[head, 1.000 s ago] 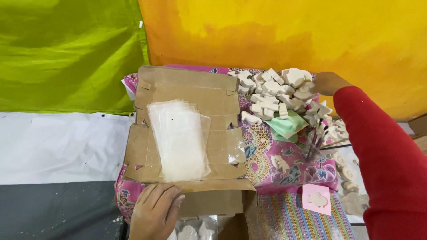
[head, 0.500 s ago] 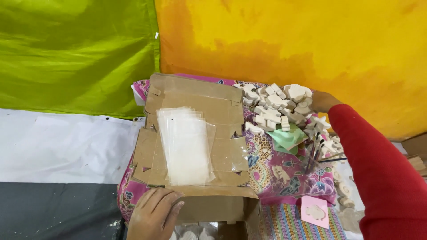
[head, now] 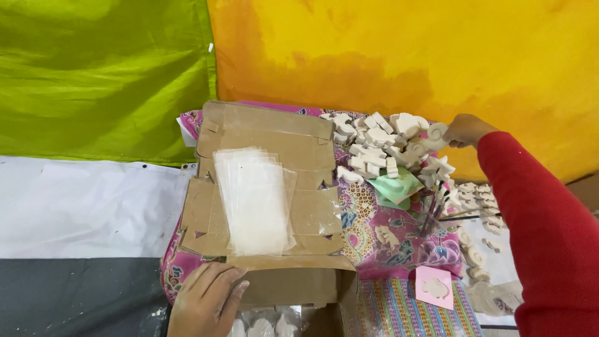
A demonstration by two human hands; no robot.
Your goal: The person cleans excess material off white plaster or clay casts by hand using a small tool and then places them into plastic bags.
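The person's left hand [head: 206, 301] is resting flat, fingers spread, on the near left corner of the flattened cardboard box [head: 265, 187], holding nothing. A stack of clear plastic bags [head: 254, 200] is lying along the middle of that cardboard. The right hand [head: 465, 130], at the end of a red sleeve [head: 540, 231], is reaching to the far right edge of the pile of white plaster shapes [head: 387, 150] and closing on one piece [head: 435, 134] there. The pile is sitting on the pink patterned cloth [head: 387, 237]. The bags appear unfilled and the pile large, so most of the work looks undone. More shapes [head: 262, 326] are lying below the cardboard's near edge.
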